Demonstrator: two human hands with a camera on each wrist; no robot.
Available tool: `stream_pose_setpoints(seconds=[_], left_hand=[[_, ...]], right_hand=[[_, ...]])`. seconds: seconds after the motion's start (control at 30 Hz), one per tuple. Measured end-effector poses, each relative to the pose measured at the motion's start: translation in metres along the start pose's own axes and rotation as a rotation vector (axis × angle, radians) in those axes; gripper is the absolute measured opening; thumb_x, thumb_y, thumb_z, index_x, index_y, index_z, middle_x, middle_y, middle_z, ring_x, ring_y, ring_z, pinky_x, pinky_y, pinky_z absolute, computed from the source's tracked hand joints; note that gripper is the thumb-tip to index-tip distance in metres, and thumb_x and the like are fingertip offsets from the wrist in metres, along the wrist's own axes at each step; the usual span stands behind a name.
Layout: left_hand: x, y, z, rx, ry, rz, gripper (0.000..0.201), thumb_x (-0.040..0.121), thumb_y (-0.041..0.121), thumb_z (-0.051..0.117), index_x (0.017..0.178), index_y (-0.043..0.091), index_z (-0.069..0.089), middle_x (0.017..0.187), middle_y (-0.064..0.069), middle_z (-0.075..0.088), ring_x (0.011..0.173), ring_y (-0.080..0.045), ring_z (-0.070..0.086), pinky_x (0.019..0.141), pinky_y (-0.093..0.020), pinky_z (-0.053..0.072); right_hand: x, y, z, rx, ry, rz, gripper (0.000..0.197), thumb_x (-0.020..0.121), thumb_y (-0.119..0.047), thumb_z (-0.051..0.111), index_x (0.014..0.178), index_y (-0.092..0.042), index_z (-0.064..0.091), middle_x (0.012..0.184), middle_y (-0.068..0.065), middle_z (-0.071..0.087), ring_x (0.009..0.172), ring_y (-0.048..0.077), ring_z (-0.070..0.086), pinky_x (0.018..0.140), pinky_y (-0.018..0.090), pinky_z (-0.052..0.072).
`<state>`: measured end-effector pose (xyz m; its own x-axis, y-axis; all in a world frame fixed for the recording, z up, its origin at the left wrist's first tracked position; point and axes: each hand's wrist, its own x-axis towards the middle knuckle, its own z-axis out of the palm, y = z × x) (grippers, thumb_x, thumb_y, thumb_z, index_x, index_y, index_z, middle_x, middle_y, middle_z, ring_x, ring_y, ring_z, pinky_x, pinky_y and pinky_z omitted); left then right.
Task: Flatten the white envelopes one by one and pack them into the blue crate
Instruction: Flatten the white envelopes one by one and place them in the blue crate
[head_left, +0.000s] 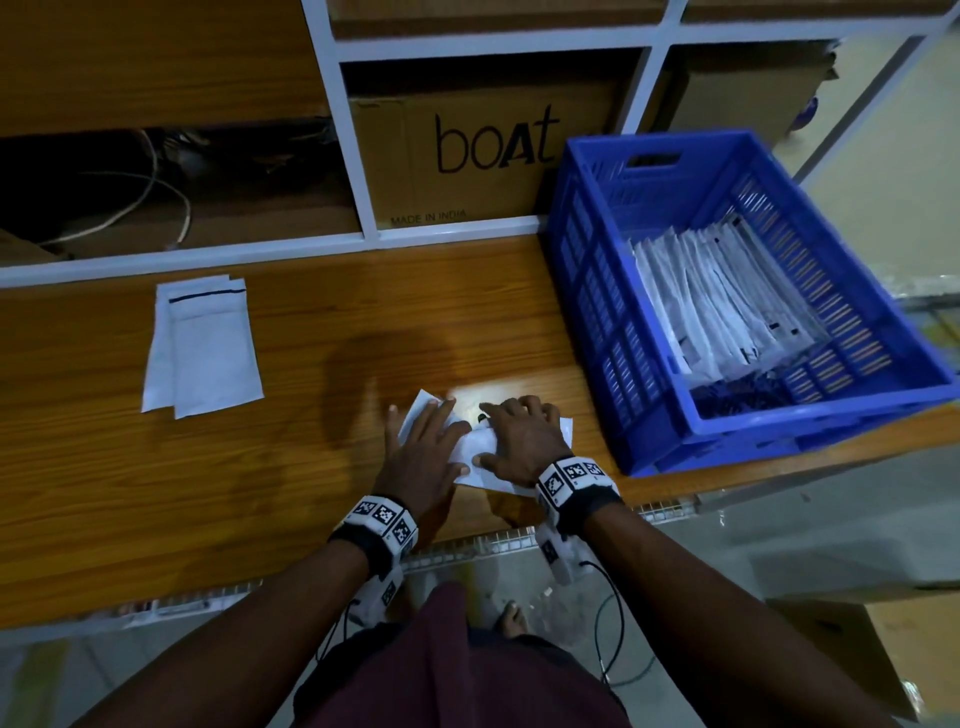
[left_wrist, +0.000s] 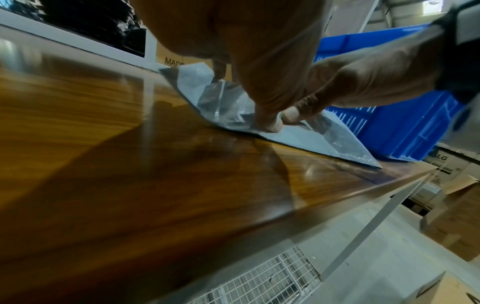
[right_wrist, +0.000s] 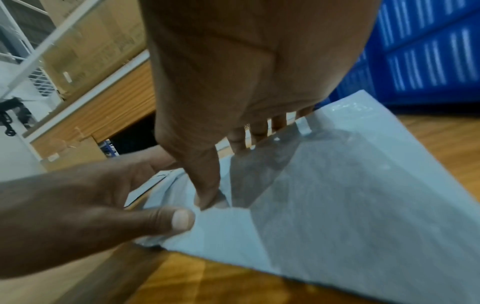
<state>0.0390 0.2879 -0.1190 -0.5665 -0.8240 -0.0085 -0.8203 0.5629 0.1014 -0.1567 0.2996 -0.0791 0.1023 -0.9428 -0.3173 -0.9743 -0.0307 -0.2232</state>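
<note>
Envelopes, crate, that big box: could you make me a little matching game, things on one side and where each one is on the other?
Things:
1. envelope being flattened
2. two spare envelopes
3. packed envelopes
4. boAt cardboard box

Places:
A. inside the blue crate
B. on the shelf behind the table
C. under both hands
D. on the table, far left

Pairs: 1-C, 2-D, 3-A, 4-B
</note>
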Motion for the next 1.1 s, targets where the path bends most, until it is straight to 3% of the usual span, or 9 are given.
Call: stream_pose_setpoints(seconds=[0.1, 0.2, 0.4, 0.5, 0.57, 0.7, 0.9, 0.97, 1.1], left_hand=[[-0.001, 0.004, -0.003, -0.054, 0.063, -0.020, 0.057, 0.078, 0.043, 0.084, 0.127, 0.028, 0.060, 0.158, -0.005, 0.043, 0.147, -0.026, 0.038, 0.115, -0.069, 0.011], [-0.002, 0.003, -0.002, -0.102, 0.063, -0.052, 0.063, 0.081, 0.042, 0.081, 0.134, 0.026, 0.050, 0.164, -0.006, 0.034, 0.152, -0.028, 0.029, 0.117, -0.071, 0.014], [-0.004, -0.004, 0.007, -0.220, 0.014, -0.158, 0.095, 0.087, 0.057, 0.067, 0.159, 0.030, 0.011, 0.171, -0.001, 0.010, 0.157, -0.021, 0.005, 0.120, -0.064, -0.002], [-0.004, -0.007, 0.008, -0.234, 0.018, -0.171, 0.095, 0.088, 0.065, 0.054, 0.162, 0.026, 0.008, 0.171, -0.001, 0.009, 0.158, -0.023, 0.006, 0.121, -0.066, 0.002], [-0.004, -0.011, 0.009, -0.240, 0.010, -0.196, 0.101, 0.085, 0.074, 0.041, 0.163, 0.022, 0.002, 0.172, -0.002, 0.003, 0.158, -0.023, 0.003, 0.121, -0.065, 0.002], [-0.006, -0.023, 0.017, -0.231, -0.046, -0.243, 0.119, 0.079, 0.090, 0.032, 0.161, 0.019, -0.017, 0.169, -0.002, -0.019, 0.156, -0.022, -0.016, 0.122, -0.061, -0.006], [-0.009, -0.027, 0.016, -0.257, -0.173, -0.223, 0.101, 0.087, 0.087, 0.023, 0.153, 0.034, -0.033, 0.160, 0.010, -0.040, 0.151, -0.020, -0.032, 0.118, -0.063, -0.017], [-0.010, -0.026, 0.017, -0.250, -0.187, -0.209, 0.090, 0.091, 0.083, 0.017, 0.152, 0.039, -0.034, 0.159, 0.012, -0.039, 0.151, -0.019, -0.030, 0.117, -0.065, -0.017], [-0.011, -0.028, 0.024, -0.230, -0.229, -0.210, 0.083, 0.091, 0.082, 0.013, 0.158, 0.044, -0.017, 0.164, 0.014, -0.027, 0.154, -0.018, -0.018, 0.116, -0.071, -0.005]], right_hand=[[0.010, -0.003, -0.014, -0.032, -0.066, -0.002, 0.071, 0.077, -0.063, 0.068, 0.136, -0.028, 0.050, 0.130, 0.000, 0.061, 0.127, 0.027, 0.048, 0.102, 0.048, 0.029], [0.016, -0.008, -0.032, 0.065, -0.144, 0.045, 0.062, 0.070, -0.055, 0.081, 0.121, -0.030, 0.057, 0.113, -0.004, 0.068, 0.108, 0.023, 0.063, 0.084, 0.036, 0.042], [0.023, -0.022, -0.056, 0.184, -0.283, 0.236, 0.077, 0.062, -0.031, 0.091, 0.129, -0.018, 0.057, 0.125, 0.004, 0.065, 0.109, 0.027, 0.065, 0.081, 0.036, 0.053], [0.019, -0.026, -0.060, 0.192, -0.337, 0.268, 0.037, 0.059, -0.026, 0.093, 0.082, -0.016, 0.064, 0.088, 0.003, 0.070, 0.079, 0.023, 0.068, 0.064, 0.030, 0.053], [0.015, -0.032, -0.061, 0.180, -0.304, 0.285, 0.028, 0.067, -0.025, 0.087, 0.070, -0.017, 0.061, 0.073, 0.000, 0.063, 0.072, 0.023, 0.066, 0.058, 0.026, 0.046], [0.000, -0.050, -0.084, 0.064, -0.182, 0.275, 0.010, 0.089, -0.026, 0.065, 0.091, -0.016, 0.065, 0.092, 0.004, 0.062, 0.092, 0.028, 0.064, 0.071, 0.031, 0.044], [-0.010, -0.059, -0.128, 0.049, 0.052, 0.217, 0.036, 0.092, -0.004, 0.053, 0.123, -0.020, 0.064, 0.106, 0.014, 0.066, 0.095, 0.034, 0.066, 0.069, 0.035, 0.046], [-0.014, -0.057, -0.144, 0.011, 0.144, 0.168, 0.058, 0.095, 0.000, 0.046, 0.145, -0.030, 0.046, 0.123, 0.014, 0.062, 0.100, 0.036, 0.064, 0.076, 0.042, 0.052], [-0.029, -0.041, -0.177, -0.158, 0.315, 0.129, 0.081, 0.094, 0.007, 0.043, 0.158, -0.031, 0.011, 0.162, 0.015, 0.022, 0.136, 0.043, 0.042, 0.089, 0.051, 0.049]])
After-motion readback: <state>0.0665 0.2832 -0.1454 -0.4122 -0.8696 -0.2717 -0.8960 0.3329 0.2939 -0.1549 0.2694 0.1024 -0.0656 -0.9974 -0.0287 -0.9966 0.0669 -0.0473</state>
